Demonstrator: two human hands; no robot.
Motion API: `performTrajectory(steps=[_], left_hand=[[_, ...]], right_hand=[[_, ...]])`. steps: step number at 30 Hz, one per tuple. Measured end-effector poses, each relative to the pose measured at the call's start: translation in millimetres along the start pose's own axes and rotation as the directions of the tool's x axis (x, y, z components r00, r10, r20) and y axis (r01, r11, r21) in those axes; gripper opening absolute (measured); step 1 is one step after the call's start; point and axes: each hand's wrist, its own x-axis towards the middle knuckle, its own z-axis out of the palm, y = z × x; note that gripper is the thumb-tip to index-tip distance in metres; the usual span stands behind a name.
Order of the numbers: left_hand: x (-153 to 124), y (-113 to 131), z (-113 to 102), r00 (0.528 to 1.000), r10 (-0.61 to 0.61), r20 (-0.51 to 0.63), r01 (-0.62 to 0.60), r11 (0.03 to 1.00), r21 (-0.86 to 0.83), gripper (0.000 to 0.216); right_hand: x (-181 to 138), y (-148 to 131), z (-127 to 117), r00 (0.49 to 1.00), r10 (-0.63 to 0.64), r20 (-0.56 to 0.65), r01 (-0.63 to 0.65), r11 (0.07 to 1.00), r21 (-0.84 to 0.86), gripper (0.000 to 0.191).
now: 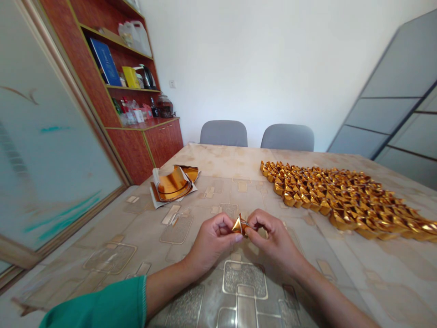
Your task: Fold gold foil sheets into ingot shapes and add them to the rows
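Observation:
A small folded piece of gold foil paper (240,225) is pinched between both of my hands just above the table. My left hand (210,240) grips its left side with closed fingers. My right hand (273,238) pinches its right side, fingers curled. A stack of flat gold foil sheets (173,182) lies on the table to the far left. Several finished folded gold ingots (341,196) are laid out in rows to the right.
The table (112,241) carries a patterned beige cover. Two grey chairs (223,133) (287,136) stand at its far side. A wooden shelf cabinet (136,114) with bottles and a kettle stands at the back left. A glass panel fills the left.

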Motion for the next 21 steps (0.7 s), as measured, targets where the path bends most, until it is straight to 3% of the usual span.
performTrajectory(steps=[5, 14, 21], left_hand=[[1.5, -1.9, -1.9, 1.0, -0.018, -0.008, 0.018, 1.0, -0.015, 0.035], [0.5, -1.5, -1.1, 0.988, -0.149, 0.046, 0.155, 0.973, -0.172, 0.033], [-0.6, -3.5, 0.2, 0.98, -0.195, 0.036, 0.198, 0.967, -0.16, 0.035]], right_hand=[[0.8, 1.4, -3.4, 0.996, -0.067, 0.059, 0.067, 0.998, -0.001, 0.018], [1.4, 3.5, -3.9, 0.999, -0.03, 0.041, 0.031, 0.999, -0.039, 0.016], [1.0, 5.9, -5.3, 0.995, -0.055, 0.086, 0.057, 0.998, -0.019, 0.018]])
